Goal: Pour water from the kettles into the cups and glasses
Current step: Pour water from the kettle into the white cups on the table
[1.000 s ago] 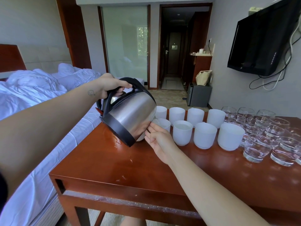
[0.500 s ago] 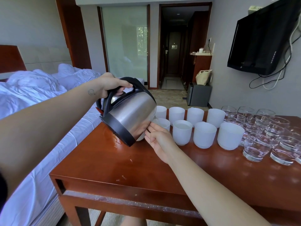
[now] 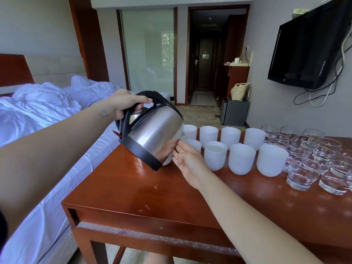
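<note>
Over the left end of the reddish wooden surface (image 3: pixel 133 197) we hold a steel kettle (image 3: pixel 156 134) in the air. It is tipped forward and to the right, so that its black base faces down toward us and its spout is low over a white cup (image 3: pixel 195 144). Our left hand (image 3: pixel 123 103) grips the black handle, with the fingers wrapped round it and the thumb lying along the top. Our right hand (image 3: pixel 187 161) is at the near side of this cup, with the thumb and fingers curled round it. The cup stands on the surface and is mostly hidden behind the kettle and the hand. At the spout we see a small clear glint, too small to say if water runs.

The held cup is the left one of the front row. Just beside it on the right stands a second cup (image 3: pixel 215 157) with water inside, and then two more white cups (image 3: pixel 242 159) in the same row. Behind them a back row (image 3: pixel 230 134) of four white cups stands close together. Right of the cups a group of clear glasses (image 3: pixel 302 173) is closely packed; how full they are we cannot tell. Drops of water (image 3: pixel 138 165) lie on the surface under the kettle, and some more lie nearer to us.

A bed (image 3: pixel 38 111) with crumpled white sheets stands just beside the surface on the left. A black television (image 3: pixel 304 46) hangs on the right wall.
</note>
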